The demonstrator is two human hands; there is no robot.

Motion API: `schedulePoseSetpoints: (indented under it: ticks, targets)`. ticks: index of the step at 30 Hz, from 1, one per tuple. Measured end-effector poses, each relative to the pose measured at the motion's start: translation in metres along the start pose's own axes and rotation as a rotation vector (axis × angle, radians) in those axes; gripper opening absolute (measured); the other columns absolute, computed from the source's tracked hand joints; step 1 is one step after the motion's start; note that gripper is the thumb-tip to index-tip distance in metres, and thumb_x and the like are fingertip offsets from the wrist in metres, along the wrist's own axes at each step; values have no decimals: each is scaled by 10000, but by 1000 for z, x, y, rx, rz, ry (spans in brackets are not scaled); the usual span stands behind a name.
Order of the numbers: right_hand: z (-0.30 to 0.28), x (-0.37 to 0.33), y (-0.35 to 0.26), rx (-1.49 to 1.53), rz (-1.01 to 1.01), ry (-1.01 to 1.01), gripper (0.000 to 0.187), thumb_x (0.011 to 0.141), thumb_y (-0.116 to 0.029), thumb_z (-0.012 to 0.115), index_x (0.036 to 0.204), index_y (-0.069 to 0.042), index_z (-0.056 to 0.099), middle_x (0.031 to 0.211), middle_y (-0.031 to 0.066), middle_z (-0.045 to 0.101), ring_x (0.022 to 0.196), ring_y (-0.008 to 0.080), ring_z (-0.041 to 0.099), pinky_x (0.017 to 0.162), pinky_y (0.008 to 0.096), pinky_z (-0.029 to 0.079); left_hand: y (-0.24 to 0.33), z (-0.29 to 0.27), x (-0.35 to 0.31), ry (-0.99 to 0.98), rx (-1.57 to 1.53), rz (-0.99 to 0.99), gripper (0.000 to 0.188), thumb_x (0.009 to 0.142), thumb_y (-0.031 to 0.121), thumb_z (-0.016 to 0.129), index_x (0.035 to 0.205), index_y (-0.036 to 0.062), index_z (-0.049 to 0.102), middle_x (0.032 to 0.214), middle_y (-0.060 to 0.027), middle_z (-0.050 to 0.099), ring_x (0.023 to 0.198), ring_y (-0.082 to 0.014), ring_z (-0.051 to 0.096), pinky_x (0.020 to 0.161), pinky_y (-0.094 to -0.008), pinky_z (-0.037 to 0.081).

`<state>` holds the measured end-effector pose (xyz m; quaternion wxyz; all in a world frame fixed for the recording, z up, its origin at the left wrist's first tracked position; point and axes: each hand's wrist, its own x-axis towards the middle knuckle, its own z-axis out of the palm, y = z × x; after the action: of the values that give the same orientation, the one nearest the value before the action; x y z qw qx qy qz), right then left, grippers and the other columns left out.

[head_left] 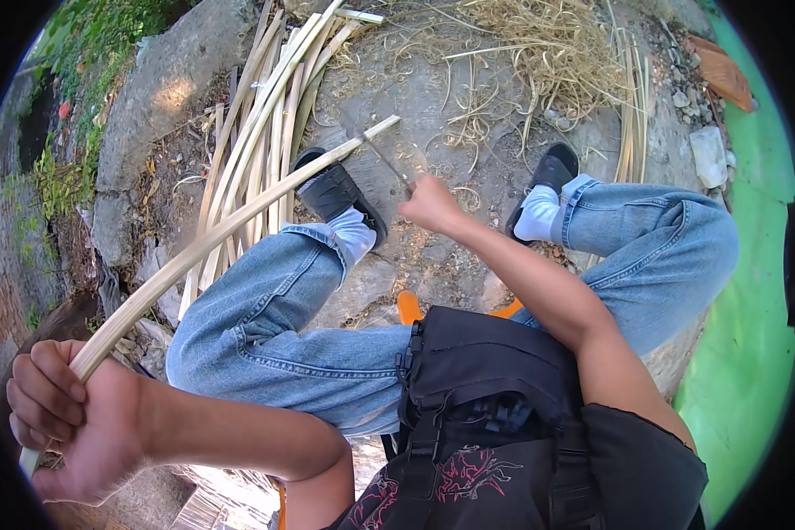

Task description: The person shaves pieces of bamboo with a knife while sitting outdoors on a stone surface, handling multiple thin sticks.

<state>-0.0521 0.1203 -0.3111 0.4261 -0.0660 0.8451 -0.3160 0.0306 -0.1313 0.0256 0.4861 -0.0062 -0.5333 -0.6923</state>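
Observation:
My left hand point(88, 420) is closed around the lower end of a long pale split-bamboo strip point(225, 228). The strip slants up and away to the right, passing over my left leg and foot. In my right hand point(431, 205) is a knife point(385, 161), its handle hidden in the fist. The thin dark blade points up and left and crosses the strip close to its far end. Whether the edge touches the wood, I cannot tell.
Several more bamboo strips point(284, 110) lie in a pile beyond my left foot. Curly shavings point(556, 44) heap up at the far right, beside another bundle of thin strips point(632, 124). Rocks point(181, 84) edge the left; a green sheet point(755, 265) runs along the right.

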Motion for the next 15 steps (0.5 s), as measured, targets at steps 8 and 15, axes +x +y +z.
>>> schedulePoseSetpoints:
  ticks: [8,15]
  targets:
    - [2,5,86,-27,27,113,204,644,-154,625,716,36,638,672,243,614,651,360,627,646,401,493,4,4,3,34,22,73,481,838,497,382,533,138,287,495,25,224,441,-92,219,413,-243,181]
    - [-10,-21,-4,-71,-28,-30,286,705,-143,608,888,72,651,961,258,641,903,363,640,776,397,504,3,11,4,112,76,81,603,883,626,302,547,126,306,506,18,221,446,-97,206,416,-244,172]
